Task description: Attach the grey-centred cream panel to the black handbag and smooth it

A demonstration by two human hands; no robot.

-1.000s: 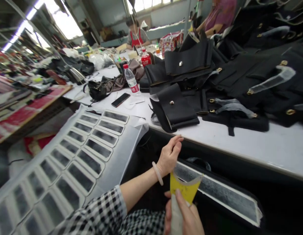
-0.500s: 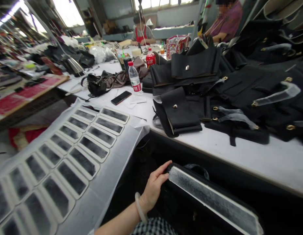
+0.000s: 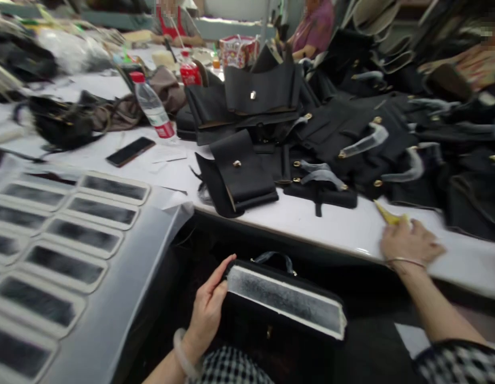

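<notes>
My left hand [image 3: 209, 301] grips the left end of a black handbag [image 3: 267, 325] held below the table edge. The bag's grey, fuzzy-looking base panel [image 3: 285, 298] with a whitish border faces up toward me. A plastic-wrapped handle [image 3: 277, 257] shows at its far side. Over on the right, my right hand [image 3: 409, 245] is at the table edge, fingers closed around a small yellow pointed tool [image 3: 387, 215]. Its exact kind is blurred. Black bag pieces lie just beyond that hand.
Black leather bag parts [image 3: 247, 176] with metal clasps are heaped across the white table [image 3: 339, 229]. A water bottle [image 3: 153, 109], a phone [image 3: 130, 151] and a red drink bottle [image 3: 189, 69] stand or lie further left. Framed dark panels [image 3: 83, 234] cover a sheet at left. Two people sit beyond.
My right hand has come into view at the right, on the yellow pointed tool. The view has swung right and down. My left hand still holds the handbag, now tilted less steeply.
</notes>
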